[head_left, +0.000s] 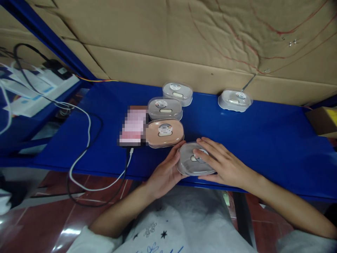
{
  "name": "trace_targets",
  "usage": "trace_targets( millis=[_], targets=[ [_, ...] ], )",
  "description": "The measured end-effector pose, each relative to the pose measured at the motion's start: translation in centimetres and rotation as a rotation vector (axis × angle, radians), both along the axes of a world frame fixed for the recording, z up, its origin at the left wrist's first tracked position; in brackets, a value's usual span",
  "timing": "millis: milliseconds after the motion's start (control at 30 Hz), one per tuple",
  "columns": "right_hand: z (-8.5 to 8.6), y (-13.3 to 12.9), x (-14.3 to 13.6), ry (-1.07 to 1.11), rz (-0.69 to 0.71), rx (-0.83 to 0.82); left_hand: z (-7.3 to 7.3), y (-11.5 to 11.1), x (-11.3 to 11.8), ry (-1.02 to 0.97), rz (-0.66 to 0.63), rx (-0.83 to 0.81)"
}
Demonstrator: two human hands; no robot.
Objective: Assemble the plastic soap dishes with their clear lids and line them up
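A grey oval plastic box (190, 166) with a clear cover is between my hands at the front edge of the blue table. My left hand (166, 172) is closed around its left side, thumb along the wall and fingers partly hidden underneath. Over the top and right side lies my right hand (223, 162), its fingers bent across the cover and partly over a round white label. Just beyond my left hand stands a peach box (155, 137) of the same shape. Behind that are two more grey boxes, one nearer (172, 111) and one farther (184, 92).
Left of the boxes lies a phone (134, 124) with a blurred screen; a white cable (88, 137) and a black one trail off the table. Another grey box (231, 102) stands at the back right, near the cardboard wall (147, 63). A power strip (56, 82) sits far left.
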State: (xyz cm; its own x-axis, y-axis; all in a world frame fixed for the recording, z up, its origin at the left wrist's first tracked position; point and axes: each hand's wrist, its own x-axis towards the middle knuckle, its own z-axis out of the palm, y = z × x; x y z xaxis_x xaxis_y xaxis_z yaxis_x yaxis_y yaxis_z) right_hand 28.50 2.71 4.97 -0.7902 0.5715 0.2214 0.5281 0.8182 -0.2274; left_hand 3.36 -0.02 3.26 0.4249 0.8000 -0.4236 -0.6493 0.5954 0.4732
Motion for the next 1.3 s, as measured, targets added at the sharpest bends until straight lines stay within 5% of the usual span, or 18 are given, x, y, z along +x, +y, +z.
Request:
trace_targets(
  millis=[833, 1100, 1200, 1300],
  targets=[
    [1.0, 0.4, 0.3, 0.242, -0.001, -0.101, -0.8, -0.6, 0.2, 0.079, 0.039, 0.114],
    [0.6, 0.5, 0.4, 0.246, 0.008, -0.089, -0.6, -1.9, 0.6, 0.249, -0.019, 0.436],
    [1.0, 0.4, 0.8, 0.288, 0.031, -0.203, -0.6, -2.8, 0.4, 0.456, -0.003, 0.51],
    [1.7, 0.3, 1.1, 0.399, 0.104, -0.482, -0.5, -3.3, -0.5, 0.614, 0.189, 0.616]
  ],
)
